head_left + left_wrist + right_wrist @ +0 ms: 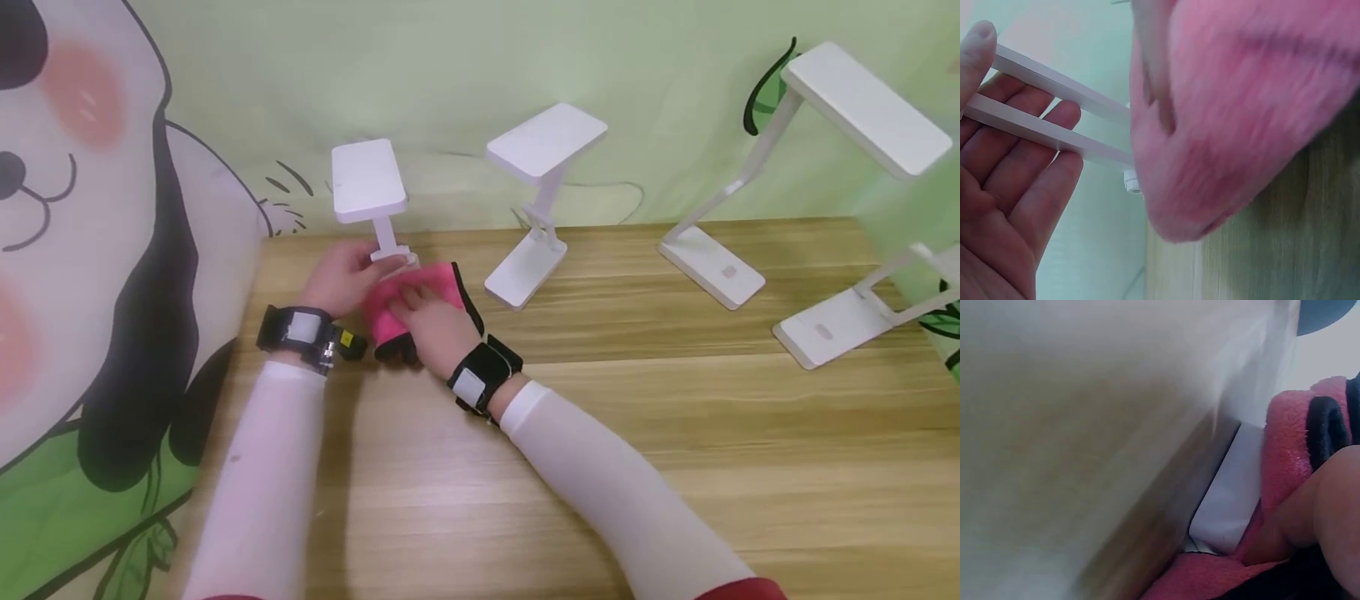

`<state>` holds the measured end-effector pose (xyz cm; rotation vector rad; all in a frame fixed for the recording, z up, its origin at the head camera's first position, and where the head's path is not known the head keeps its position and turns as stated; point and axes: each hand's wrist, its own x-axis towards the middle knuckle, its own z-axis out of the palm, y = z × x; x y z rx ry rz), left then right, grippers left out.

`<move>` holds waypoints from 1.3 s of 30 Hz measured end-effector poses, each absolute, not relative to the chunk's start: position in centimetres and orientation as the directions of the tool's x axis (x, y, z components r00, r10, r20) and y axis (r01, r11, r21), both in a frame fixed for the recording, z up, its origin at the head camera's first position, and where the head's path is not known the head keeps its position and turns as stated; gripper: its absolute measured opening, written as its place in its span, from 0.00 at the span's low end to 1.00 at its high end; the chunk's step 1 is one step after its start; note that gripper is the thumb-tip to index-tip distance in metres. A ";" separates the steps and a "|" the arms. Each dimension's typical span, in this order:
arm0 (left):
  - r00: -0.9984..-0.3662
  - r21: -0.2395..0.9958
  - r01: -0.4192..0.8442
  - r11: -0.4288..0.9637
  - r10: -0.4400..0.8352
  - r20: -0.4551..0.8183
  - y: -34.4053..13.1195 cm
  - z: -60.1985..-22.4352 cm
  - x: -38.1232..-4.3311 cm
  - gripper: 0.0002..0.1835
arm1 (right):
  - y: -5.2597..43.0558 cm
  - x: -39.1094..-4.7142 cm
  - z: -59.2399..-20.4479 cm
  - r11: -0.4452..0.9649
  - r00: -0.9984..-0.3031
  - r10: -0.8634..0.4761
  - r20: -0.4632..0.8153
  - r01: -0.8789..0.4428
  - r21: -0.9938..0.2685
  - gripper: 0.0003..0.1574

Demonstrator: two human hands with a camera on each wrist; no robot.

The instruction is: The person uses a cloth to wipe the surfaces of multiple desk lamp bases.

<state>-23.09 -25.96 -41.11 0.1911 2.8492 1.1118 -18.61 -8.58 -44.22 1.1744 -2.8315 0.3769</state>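
A white desk lamp (367, 179) stands at the back left of the wooden table, its flat head raised. My left hand (339, 279) grips the lamp's twin-bar stem; in the left wrist view the fingers curl behind the two white bars (1029, 128) and the thumb lies near the upper one. My right hand (442, 332) holds a pink cloth (446, 282) with black edging against the lamp's base, fingers pushed into its folds. In the right wrist view the cloth (1288, 437) wraps around part of the white base (1229, 494). Most of the base is hidden beneath it.
To the right stand more white desk lamps: one in the middle (525, 267), a taller one (712, 267), and one at the right edge (832, 325). A green wall with a panda picture (127, 250) borders the table (600, 433) at the left and back.
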 end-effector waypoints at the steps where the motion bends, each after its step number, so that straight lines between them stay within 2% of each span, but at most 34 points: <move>1: -0.990 0.673 0.088 0.735 0.141 -0.024 -26.1 -41.1 -23.1 0.26 | -8.4 -18.3 -44.2 0.680 -0.709 -0.692 0.135 -0.703 -0.206 0.29; 9: -0.991 0.653 0.090 0.752 0.131 -0.014 -26.4 -41.4 -23.0 0.28 | -7.0 -15.9 -43.4 0.675 -0.695 -0.718 0.031 -0.706 -0.213 0.36; 12: -0.990 0.653 0.101 0.751 0.140 -0.009 -26.4 -41.4 -23.0 0.27 | -6.9 -15.5 -43.4 0.688 -0.706 -0.709 0.007 -0.693 -0.216 0.36; 18: -0.989 0.647 0.109 0.755 0.151 -0.009 -26.3 -41.3 -23.0 0.26 | -8.2 -15.7 -44.0 0.724 -0.740 -0.672 0.029 -0.665 -0.186 0.33; 22: -0.987 0.648 0.114 0.753 0.159 -0.012 -26.1 -41.4 -23.0 0.25 | -9.4 -17.5 -44.6 0.734 -0.748 -0.657 0.093 -0.663 -0.146 0.29; 29: -0.988 0.678 0.104 0.727 0.155 -0.015 -25.9 -41.4 -22.8 0.21 | -10.4 -20.4 -44.1 0.743 -0.769 -0.634 0.077 -0.634 -0.214 0.32; 36: -0.990 0.701 0.079 0.709 0.141 -0.031 -26.3 -41.0 -22.8 0.25 | -9.5 -18.8 -44.0 0.718 -0.747 -0.655 0.115 -0.663 -0.214 0.29; 39: -0.989 0.703 0.081 0.707 0.144 -0.032 -26.3 -40.9 -22.8 0.26 | -8.5 -17.3 -43.9 0.711 -0.740 -0.668 0.082 -0.667 -0.224 0.32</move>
